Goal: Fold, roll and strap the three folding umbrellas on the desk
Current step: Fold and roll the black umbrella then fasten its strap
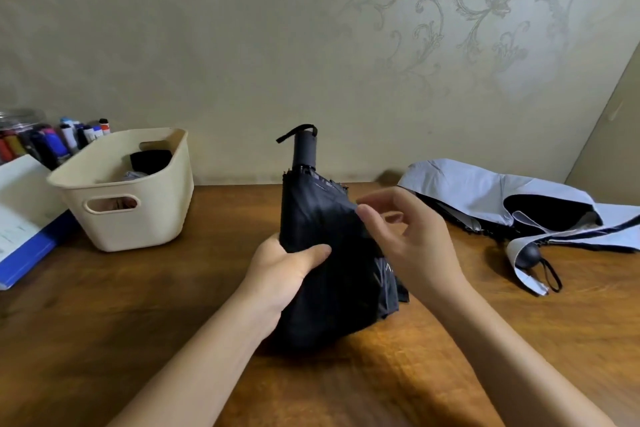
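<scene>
Black nylon, soft, light, slippery: left grip (284, 270) wraps the umbrella (322, 218) mid-canopy, right grip (415, 243) beside it pinches a loose fold; stiff handle (304, 149) above looks firmer.

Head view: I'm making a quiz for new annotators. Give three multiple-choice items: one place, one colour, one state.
1. The pale blue umbrella lies: A on the floor; B on the desk, right of the black umbrella; C on a chair.
2. The basket is: A cream; B red; C green.
3. The black umbrella is: A strapped; B unstrapped, gripped by the left hand; C lying untouched.
Answers: B, it sprawls on the wood; A, cream plastic walls; B, loose canopy, hand round it.
</scene>
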